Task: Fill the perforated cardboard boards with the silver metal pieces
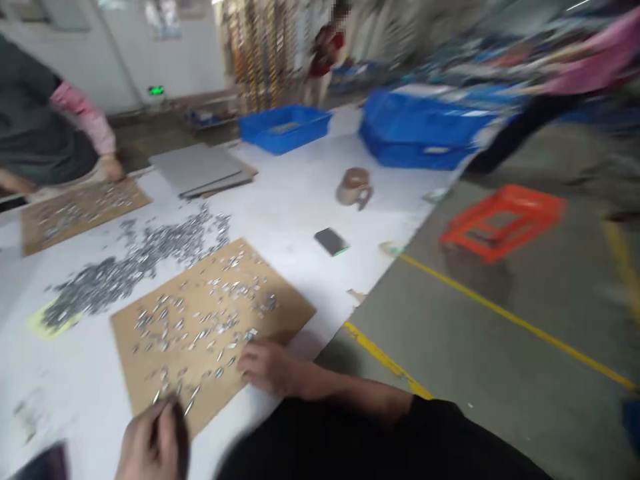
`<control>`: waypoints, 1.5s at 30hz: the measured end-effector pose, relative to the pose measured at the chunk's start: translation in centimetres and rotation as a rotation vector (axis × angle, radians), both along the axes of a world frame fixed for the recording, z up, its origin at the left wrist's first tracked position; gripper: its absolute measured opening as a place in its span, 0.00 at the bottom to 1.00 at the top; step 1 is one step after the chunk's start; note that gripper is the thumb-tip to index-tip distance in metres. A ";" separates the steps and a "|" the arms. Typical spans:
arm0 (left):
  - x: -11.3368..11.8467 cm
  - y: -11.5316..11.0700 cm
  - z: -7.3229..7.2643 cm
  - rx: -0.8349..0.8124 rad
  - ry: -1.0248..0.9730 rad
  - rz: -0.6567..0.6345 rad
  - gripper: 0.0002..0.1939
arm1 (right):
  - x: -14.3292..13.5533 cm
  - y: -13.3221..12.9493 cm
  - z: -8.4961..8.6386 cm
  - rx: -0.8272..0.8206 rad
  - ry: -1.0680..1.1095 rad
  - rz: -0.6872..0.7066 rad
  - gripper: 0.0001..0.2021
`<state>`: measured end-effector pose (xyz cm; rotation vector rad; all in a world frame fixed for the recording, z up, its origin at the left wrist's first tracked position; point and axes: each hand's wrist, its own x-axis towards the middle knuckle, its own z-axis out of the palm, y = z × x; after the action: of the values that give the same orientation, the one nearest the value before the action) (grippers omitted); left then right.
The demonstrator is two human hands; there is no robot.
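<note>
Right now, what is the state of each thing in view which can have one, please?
Front brown board: flat, metal pieces scattered on it
Metal heap: loose, spread out
Mug: upright
Smaller blue bin: open-topped
Grey sheets: stacked flat
Wall sign: lit green
Left hand: fingers bent, grip unclear
Right hand: at board's edge, grip unclear

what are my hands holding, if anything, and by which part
It can't be told: the left hand and right hand are at the brown board, near small shiny pieces, but blur hides any grip.
</note>
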<state>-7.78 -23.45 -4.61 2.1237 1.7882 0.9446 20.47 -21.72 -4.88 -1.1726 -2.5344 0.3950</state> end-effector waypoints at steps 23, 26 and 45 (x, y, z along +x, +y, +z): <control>6.8 -1.4 -0.8 0.086 0.226 -0.151 0.05 | 0.0 -0.9 -1.4 -0.006 -0.054 -0.179 0.11; 7.3 -1.0 -1.4 0.092 0.300 -0.120 0.06 | -0.2 -0.2 -0.8 0.002 -0.005 -0.171 0.11; 4.9 -1.9 1.2 -0.118 0.236 -0.111 0.10 | -1.2 1.9 1.3 -0.109 -0.153 -0.010 0.09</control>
<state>-2.85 -25.32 -3.42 2.3100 1.7573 0.5666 19.26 -19.78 -3.62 -1.3005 -2.6654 0.4629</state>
